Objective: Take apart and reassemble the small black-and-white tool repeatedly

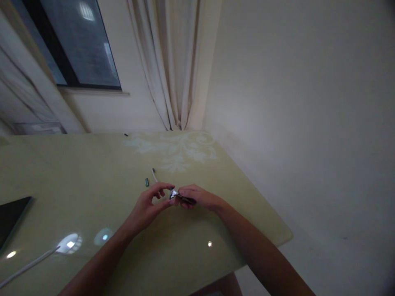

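Note:
Both my hands meet over the table around a razor (173, 193) with a shiny silver neck and a dark handle. My right hand (197, 196) is closed around the handle, which pokes out below the fingers. With thumb and fingertip, my left hand (151, 202) pinches the razor's head from its two ends. Just beyond the left hand lies a slim white stick with a dark tip (154, 175), its near end hidden behind the fingers. A small dark green piece (147, 182) rests to the left of that stick.
The glossy yellow-green table (74, 176) has its right edge beside a white wall (302, 123). A black flat panel (14, 218) stands at far left, with a white cable (29, 266) near it. Another tiny dark piece (126, 135) lies at the back edge, before the curtains (173, 61).

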`<state>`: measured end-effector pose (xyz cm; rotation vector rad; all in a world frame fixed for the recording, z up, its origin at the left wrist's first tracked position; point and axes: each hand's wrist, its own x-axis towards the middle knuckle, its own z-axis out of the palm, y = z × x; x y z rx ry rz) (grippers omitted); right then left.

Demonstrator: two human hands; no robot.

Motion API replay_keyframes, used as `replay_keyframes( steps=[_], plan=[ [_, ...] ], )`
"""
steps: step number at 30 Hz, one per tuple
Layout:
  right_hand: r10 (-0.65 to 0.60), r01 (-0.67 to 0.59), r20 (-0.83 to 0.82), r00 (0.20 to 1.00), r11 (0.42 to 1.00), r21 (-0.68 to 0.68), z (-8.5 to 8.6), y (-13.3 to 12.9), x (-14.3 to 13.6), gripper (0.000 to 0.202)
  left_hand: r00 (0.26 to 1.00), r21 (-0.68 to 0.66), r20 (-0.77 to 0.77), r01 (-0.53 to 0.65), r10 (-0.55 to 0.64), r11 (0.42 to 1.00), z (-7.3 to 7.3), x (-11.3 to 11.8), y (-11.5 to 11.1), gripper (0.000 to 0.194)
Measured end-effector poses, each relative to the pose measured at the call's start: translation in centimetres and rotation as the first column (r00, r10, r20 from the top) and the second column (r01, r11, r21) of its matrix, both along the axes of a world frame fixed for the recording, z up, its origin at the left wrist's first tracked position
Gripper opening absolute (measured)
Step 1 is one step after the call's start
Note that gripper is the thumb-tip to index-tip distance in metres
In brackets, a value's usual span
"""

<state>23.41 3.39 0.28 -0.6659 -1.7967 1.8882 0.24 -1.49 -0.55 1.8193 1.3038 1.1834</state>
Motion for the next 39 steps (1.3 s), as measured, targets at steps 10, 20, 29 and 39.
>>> replay_keyframes(
  steps=[10,20,29,39],
  plan=[
    [-0.002,0.003,-0.053,0.999,1.0,0.022,-0.1,-0.4,-0.8,0.051,0.998,-0.004,0.064,0.023,-0.023,1.0,-0.1,0.0,-0.1,0.037],
    [-0.003,-0.002,-0.109,0.994,0.999,-0.047,-0.1,-0.2,-1.4,0.058,0.976,-0.091,0.215,0.049,-0.029,0.995,-0.6,-0.7,0.3,0.04],
    [-0.068,0.07,-0.16,0.985,0.997,0.013,0.1,1.2,-1.0,0.058,0.962,-0.139,0.269,0.002,0.036,0.99,0.5,0.3,1.4,0.045],
    [-0.631,0.596,-0.443,0.637,0.767,-0.237,-0.3,4.1,-0.2,0.062,0.947,-0.035,-0.32,-0.025,0.013,0.999,1.6,5.3,7.7,0.043]
  ],
)
